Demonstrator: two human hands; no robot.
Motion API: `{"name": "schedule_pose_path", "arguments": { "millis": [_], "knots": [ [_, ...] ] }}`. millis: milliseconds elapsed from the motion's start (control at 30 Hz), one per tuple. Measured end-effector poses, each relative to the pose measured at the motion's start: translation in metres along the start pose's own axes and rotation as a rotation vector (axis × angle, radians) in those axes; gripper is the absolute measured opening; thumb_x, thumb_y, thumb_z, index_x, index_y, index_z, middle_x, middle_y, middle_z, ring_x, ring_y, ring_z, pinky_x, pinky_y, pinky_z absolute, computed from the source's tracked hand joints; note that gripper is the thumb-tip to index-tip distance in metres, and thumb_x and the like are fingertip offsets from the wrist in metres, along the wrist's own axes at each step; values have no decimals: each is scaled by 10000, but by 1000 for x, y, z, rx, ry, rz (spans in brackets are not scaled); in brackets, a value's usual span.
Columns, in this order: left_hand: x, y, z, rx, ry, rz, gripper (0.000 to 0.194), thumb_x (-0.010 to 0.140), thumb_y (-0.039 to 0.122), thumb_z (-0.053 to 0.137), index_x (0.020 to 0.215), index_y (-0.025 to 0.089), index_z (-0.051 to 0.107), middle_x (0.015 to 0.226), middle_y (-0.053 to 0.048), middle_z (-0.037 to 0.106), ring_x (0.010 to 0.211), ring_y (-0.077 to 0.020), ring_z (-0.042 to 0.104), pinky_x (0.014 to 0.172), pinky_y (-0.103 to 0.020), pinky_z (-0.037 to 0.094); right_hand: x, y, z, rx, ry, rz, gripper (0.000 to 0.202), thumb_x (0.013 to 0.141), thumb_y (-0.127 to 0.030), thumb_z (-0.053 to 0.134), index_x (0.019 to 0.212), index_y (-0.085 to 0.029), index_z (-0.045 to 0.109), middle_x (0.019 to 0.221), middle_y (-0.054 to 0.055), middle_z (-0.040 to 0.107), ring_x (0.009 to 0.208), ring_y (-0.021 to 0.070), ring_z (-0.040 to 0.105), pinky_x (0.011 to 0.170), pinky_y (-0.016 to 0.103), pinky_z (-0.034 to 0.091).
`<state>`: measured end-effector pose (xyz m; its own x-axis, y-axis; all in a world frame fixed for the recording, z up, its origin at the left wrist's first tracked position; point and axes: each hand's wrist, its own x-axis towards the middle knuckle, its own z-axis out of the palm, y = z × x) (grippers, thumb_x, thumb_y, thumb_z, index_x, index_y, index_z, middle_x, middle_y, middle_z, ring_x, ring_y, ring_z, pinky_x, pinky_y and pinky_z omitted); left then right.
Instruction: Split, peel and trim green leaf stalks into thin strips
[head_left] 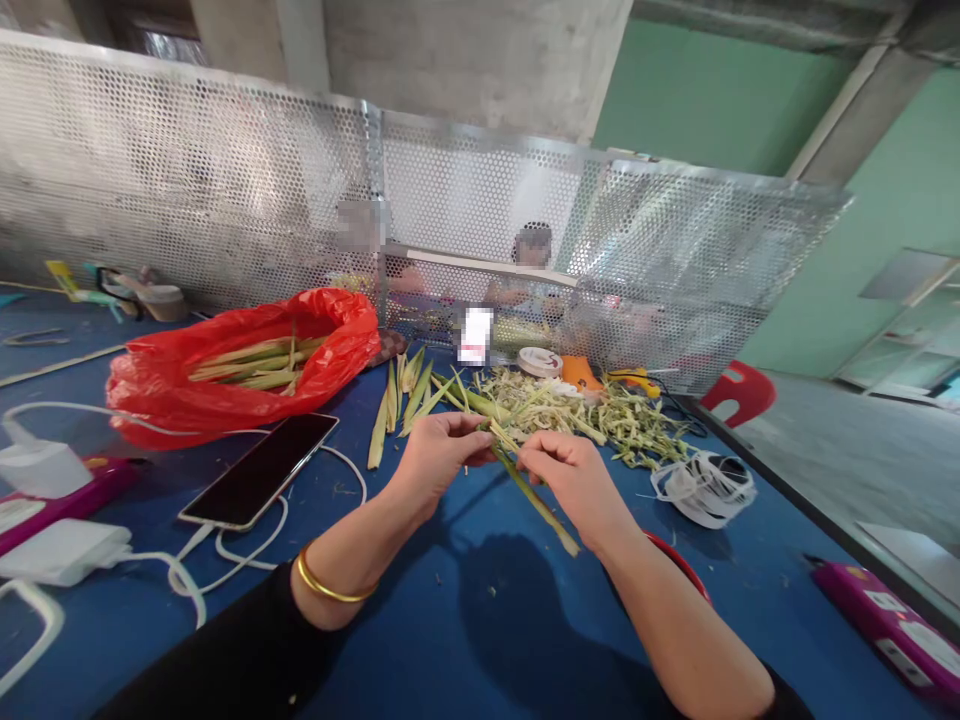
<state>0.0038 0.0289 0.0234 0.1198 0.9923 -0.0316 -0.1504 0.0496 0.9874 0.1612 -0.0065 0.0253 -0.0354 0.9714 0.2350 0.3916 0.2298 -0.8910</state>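
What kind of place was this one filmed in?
Probably a small craft workshop: perforated metal panels run along a blue work table, a red bag holds leaf strips, and bare concrete shows behind.

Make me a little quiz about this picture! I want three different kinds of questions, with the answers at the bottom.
1. True or false: the left hand is holding a leaf strip.
2. What can you see inside the red plastic bag?
A) a phone
B) more leaf strips
C) a chair
3. Fill in the blank: the gold bangle is on the ____ wrist.

Key: 1. True. 2. B. 3. Left.
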Motion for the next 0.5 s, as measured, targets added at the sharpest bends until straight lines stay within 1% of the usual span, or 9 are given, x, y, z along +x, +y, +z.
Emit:
{"name": "schedule_pose_path", "arguments": {
  "millis": [233,367,500],
  "knots": [
    [-1,0,3,24,15,22,152,657,108,686,807,123,661,605,33,652,523,-101,635,579,-223,526,1,1,-2,24,-24,34,183,713,-197,512,536,-175,554,498,-45,464,502,99,374,484,233,258],
    [-2,0,4,43,-4,31,161,662,96,677,820,120,659,606,30,654,527,-106,639,574,-223,525,2,-1,-3,38,-49,58,184,703,-201,509,527,-173,556,491,-46,465,506,100,385,493,229,266],
    [-1,-1,5,65,-2,39,179,661,88,673,837,118,659,592,29,653,522,-110,638,581,-234,529,2,2,-2,17,-15,51,175,711,-204,506,545,-174,554,495,-48,459,508,99,384,497,225,274]
  ]
}}
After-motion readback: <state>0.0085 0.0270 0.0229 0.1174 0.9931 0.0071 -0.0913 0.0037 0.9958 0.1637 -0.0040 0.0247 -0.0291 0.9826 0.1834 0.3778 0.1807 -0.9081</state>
